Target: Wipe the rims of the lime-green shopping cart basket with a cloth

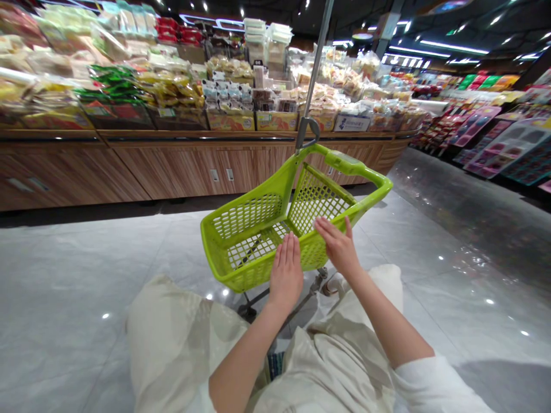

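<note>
A green plastic shopping cart [253, 279] stands sideways in front of me, its handle toward the right and nothing visible in its basket. My left hand [286, 274] is at the cart's near side, with its fingers stretched out and pointing away from me. To the right, my right hand [338, 244] is held flat near the same rim, thumb raised apart from the fingers. Whether either palm touches the rim I cannot tell. A grey pole [317, 69] with a hook rises from the cart's far side.
Behind the cart runs a wood-panelled display counter [181, 169] stacked with packaged food. Slanted shelves [477, 126] of goods stand at the far right. Grey shiny tiles [64, 275] cover the floor. My knees in pale trousers [172, 338] are close to the cart.
</note>
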A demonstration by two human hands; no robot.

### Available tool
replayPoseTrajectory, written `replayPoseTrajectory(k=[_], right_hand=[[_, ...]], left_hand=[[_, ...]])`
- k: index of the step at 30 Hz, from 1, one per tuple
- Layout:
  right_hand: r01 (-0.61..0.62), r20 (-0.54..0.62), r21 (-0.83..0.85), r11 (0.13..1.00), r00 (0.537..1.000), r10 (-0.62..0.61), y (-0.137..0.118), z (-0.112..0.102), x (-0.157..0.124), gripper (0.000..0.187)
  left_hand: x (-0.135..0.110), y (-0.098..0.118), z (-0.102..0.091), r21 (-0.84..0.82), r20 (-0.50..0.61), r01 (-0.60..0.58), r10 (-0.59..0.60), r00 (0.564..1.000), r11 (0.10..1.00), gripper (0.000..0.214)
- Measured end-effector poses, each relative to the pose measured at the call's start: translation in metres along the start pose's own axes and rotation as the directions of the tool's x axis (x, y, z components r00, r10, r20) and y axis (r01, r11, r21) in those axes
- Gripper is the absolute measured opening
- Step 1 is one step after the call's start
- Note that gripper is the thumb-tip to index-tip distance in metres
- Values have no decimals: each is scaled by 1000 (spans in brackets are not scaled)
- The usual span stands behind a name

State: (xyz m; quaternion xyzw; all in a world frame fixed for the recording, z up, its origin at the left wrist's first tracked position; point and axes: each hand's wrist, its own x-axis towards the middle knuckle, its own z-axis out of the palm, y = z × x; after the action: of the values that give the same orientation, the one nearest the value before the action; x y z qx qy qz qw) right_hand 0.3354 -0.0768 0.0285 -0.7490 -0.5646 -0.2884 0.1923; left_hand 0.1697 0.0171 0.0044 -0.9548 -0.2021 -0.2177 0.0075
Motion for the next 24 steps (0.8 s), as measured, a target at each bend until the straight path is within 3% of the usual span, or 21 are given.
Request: replayPoseTrajectory(k=[3,5,7,11,13,16,19,21,24], right_hand=[[-229,-159,-62,971,963,217,39,-7,7,66],[-305,-183,-61,950,939,290,38,-5,8,68],[-259,-135,-38,965,958,252,16,2,4,70],[2,43,50,999,999,-4,-40,13,-8,70],[53,82,73,996,995,-59,-46,11,-10,72],[53,93,66,996,994,-59,-24,2,-6,73],[-68,-11,1,998,998,68,10,-3,1,70],[-209,-108,-29,978,973,205,21,-2,4,71],[-285,-119,-12,959,952,281,8,6,2,75]], left_hand=[[0,0,-1,-3,1,-3,3,1000,1000,79],[1,2,0,-7,2,10,-10,1000,1000,76],[2,3,2,-11,2,21,-21,1000,1000,75],[2,4,4,-19,-5,23,-24,1000,1000,78],[2,3,5,-28,-15,20,-21,1000,999,80],[0,2,4,-37,-24,10,-11,1000,999,82],[0,1,4,-21,-22,5,-5,1000,1000,79],[0,2,4,-9,-15,5,-6,1000,1000,76],[1,3,6,-6,-10,10,-10,1000,1000,77]])
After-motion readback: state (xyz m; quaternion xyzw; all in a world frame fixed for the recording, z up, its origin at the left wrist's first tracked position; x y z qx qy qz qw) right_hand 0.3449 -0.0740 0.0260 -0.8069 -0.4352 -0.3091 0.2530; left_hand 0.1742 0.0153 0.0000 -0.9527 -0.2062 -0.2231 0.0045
